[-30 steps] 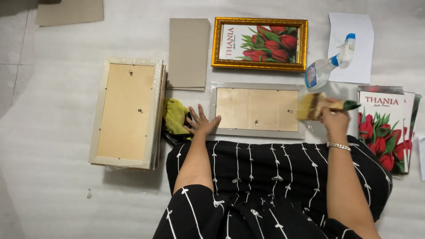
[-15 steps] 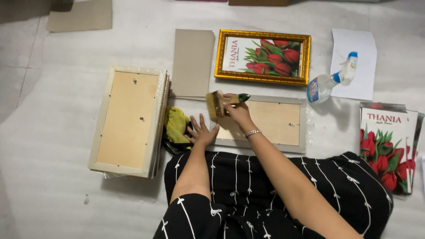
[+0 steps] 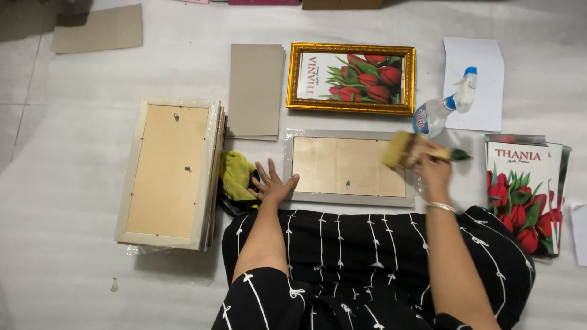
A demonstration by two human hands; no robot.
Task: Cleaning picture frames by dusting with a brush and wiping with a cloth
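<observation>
A white padded sheet [image 3: 73, 256] covers the floor and carries everything. Largest on it is a stack of frames lying face-down [image 3: 168, 174] at the left, then grey backing boards [image 3: 255, 90] and a gold-framed tulip picture [image 3: 351, 78] further up, and a pile of tulip prints [image 3: 526, 189] at the far right. A spray bottle [image 3: 441, 110] lies on a white sheet of paper [image 3: 483, 61].

Directly before the person lies the face-down frame [image 3: 348, 166], its brown back uppermost. The left hand [image 3: 272, 185] rests with fingers spread flat on the frame's left edge, holding nothing, just beside a yellow cloth [image 3: 235, 175]. The right hand [image 3: 433, 168] has its fingers closed round the green handle of a broad brush [image 3: 406, 150], whose bristles sit over the frame's right end.

By the look of it, the step in hand is brushing the frame's back while the other hand steadies it. A further stroke would call for light, even pressure along the panel, with the frame pinned so it cannot slide
</observation>
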